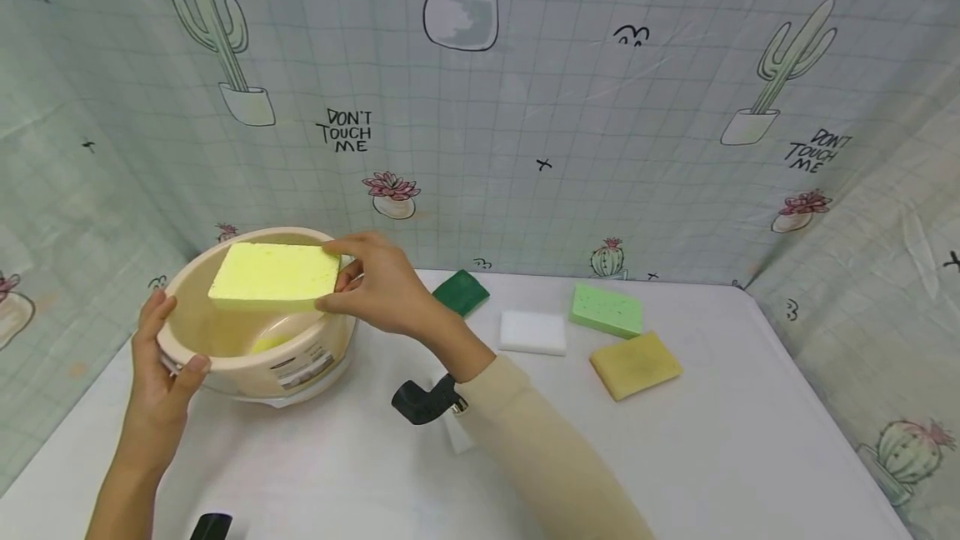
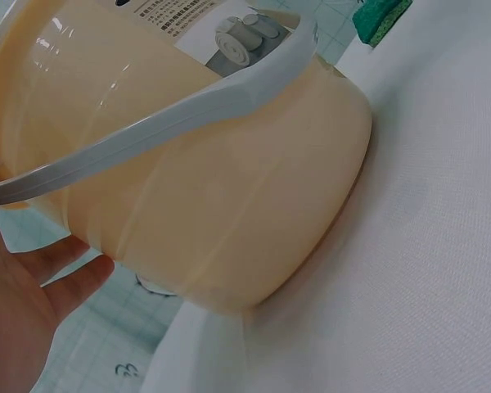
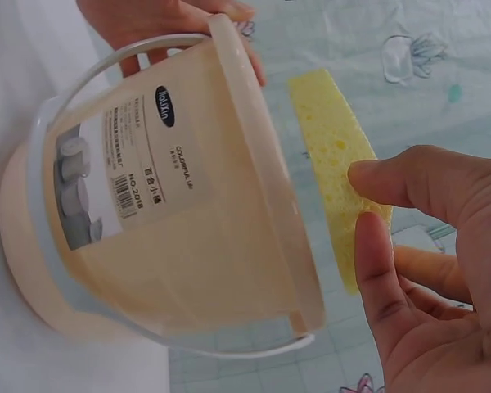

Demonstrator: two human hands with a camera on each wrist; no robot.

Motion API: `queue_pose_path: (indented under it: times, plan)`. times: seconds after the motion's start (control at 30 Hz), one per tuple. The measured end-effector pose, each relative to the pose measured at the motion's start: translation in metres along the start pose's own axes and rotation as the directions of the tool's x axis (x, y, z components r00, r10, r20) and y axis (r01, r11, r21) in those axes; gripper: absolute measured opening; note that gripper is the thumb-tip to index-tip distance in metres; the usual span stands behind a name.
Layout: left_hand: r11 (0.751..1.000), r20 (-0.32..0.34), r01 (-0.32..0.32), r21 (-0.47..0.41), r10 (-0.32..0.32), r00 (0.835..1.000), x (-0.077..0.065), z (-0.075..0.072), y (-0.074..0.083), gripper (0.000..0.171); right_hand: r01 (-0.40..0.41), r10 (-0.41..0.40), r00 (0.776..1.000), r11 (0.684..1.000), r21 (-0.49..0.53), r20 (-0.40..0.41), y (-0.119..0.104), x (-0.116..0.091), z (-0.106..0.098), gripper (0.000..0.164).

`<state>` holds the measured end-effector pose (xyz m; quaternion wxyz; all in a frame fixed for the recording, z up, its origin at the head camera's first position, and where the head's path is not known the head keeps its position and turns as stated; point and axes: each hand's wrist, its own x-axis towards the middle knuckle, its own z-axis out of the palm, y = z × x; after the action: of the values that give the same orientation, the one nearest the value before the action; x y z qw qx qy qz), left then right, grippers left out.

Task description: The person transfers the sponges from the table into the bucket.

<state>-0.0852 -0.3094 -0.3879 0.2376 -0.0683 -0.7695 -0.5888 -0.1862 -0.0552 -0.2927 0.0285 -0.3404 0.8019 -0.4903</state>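
Observation:
My right hand [image 1: 382,282] pinches a bright yellow sponge [image 1: 276,273] by its right end, thumb on one side and fingers on the other. The sponge is over the mouth of a cream plastic bucket [image 1: 255,375]; the right wrist view shows the sponge [image 3: 331,155] apart from the rim. My left hand [image 1: 161,365] grips the bucket at its left side, near the rim. Inside the bucket lies another yellow thing [image 1: 270,343], mostly hidden by the wall. The bucket's grey handle [image 2: 164,123] hangs down along its outside, below a printed label [image 3: 119,168].
Right of the bucket, a dark green scouring pad [image 1: 461,292], a white sponge [image 1: 532,332], a light green sponge [image 1: 606,310] and a mustard-yellow sponge [image 1: 636,365] lie on the white table [image 1: 720,448]. A cactus-print curtain [image 1: 510,132] stands close behind the table.

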Motion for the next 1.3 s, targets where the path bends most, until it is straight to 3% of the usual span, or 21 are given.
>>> queue_pose_path:
  times: [0.23, 0.53, 1.3]
  plan:
    - [1.000, -0.001, -0.007, 0.007, 0.007, 1.000, 0.000, 0.000, 0.000, 0.068, -0.012, 0.018, 0.998, 0.994, -0.106, 0.064, -0.003, 0.015, 0.018, 0.061]
    - [1.000, 0.017, -0.022, -0.006, 0.022, 1.000, 0.001, 0.000, -0.001, 0.067, 0.012, 0.026, 0.993, 0.952, -0.307, 0.118, -0.012, 0.026, 0.031, 0.061]
    - [1.000, 0.017, -0.002, 0.028, 0.002, 1.000, 0.000, -0.001, 0.000, 0.067, -0.004, 0.074, 0.985, 0.911, -0.412, 0.155, -0.021, 0.029, 0.041, 0.064]
